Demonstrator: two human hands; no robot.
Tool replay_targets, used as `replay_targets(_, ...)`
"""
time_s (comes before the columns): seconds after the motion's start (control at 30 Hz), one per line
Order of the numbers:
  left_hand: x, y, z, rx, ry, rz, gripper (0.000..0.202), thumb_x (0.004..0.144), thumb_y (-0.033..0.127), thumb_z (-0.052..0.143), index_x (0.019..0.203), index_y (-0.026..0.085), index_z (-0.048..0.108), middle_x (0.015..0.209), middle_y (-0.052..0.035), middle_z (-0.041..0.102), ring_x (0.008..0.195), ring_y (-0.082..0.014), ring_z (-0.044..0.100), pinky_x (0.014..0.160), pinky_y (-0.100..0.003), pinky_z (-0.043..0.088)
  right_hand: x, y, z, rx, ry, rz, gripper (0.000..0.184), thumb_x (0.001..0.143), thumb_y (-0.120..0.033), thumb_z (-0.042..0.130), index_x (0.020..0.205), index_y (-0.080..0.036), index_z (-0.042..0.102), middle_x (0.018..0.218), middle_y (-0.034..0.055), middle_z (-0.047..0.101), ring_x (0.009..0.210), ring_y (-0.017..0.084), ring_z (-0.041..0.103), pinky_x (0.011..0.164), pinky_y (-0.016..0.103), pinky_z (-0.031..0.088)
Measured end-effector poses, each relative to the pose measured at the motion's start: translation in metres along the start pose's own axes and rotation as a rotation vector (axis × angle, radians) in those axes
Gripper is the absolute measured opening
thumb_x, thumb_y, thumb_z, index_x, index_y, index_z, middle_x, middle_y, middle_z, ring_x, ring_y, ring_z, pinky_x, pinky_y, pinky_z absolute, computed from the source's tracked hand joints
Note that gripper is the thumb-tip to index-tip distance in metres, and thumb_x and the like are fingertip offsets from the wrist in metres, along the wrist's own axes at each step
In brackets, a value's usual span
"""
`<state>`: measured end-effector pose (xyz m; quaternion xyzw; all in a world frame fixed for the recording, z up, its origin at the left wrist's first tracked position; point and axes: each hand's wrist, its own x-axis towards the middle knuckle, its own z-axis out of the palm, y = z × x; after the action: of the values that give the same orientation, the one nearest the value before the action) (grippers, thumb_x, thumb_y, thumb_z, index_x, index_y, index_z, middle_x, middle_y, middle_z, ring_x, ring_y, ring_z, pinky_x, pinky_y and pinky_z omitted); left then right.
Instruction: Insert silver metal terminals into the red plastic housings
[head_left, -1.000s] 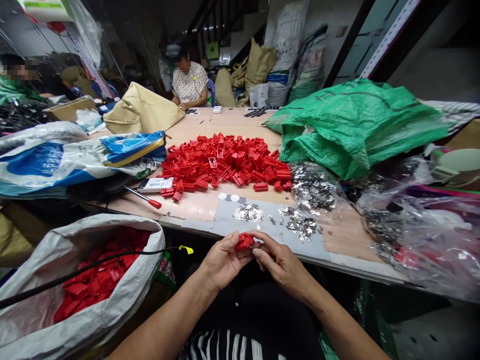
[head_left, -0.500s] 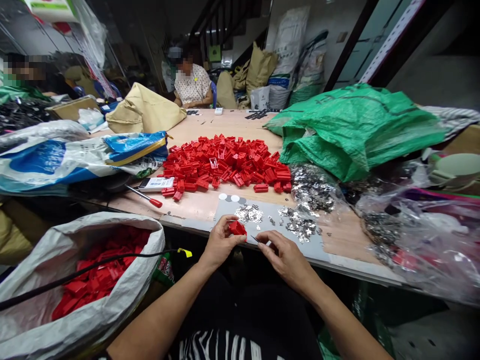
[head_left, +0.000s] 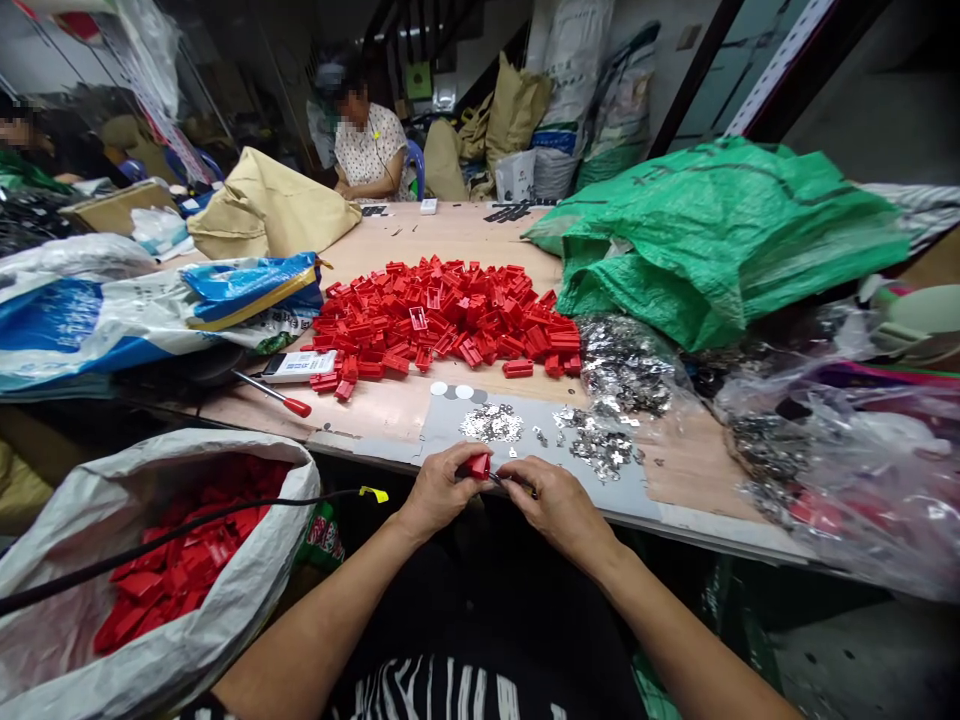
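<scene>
red plastic part [head_left: 477,466] | i see left hand [head_left: 441,490] clamped on it, right hand [head_left: 556,508] together, pinching small metal piece [head_left: 495,480] | big red pile [head_left: 442,325] and white sack [head_left: 225,590] hold many more

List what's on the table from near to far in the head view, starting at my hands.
left hand, right hand, red part → grey mat → metal pieces → red pile → seated person

Wooden table [head_left: 480,235], heaped red plastic parts [head_left: 442,320], silver metal pieces [head_left: 626,370]
</scene>
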<state>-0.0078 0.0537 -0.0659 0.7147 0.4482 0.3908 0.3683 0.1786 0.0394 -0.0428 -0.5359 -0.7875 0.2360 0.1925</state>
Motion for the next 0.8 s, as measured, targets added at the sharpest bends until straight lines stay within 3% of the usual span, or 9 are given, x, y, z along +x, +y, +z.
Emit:
replay_targets(0.57, -0.002, -0.006, 0.005, 0.030, 0.019, 0.011, 0.032, 0.073, 0.018, 0.070, 0.104, 0.022, 0.064, 0.101, -0.0043, 0.071, 0.092, -0.0187, 0.065, 0.084, -0.029, 0.050, 0.007, -0.005, -0.004, -0.042, -0.097, 0.071, 0.017, 0.086, -0.016, 0.050, 0.090, -0.023, 0.065, 0.088, 0.0025, 0.065, 0.084, 0.017, 0.061, 0.075, 0.028, 0.044)
replay_targets(0.8, -0.004, -0.006, 0.011, 0.016, 0.065, -0.012, 0.032, 0.073, 0.020, 0.070, 0.104, 0.022, 0.063, 0.102, -0.0046, 0.070, 0.092, -0.0190, 0.065, 0.084, -0.030, 0.048, 0.004, -0.013, 0.004, -0.075, -0.038, 0.078, 0.019, 0.087, -0.015, 0.047, 0.093, -0.022, 0.063, 0.089, 0.0036, 0.063, 0.081, 0.017, 0.061, 0.071, 0.026, 0.044)
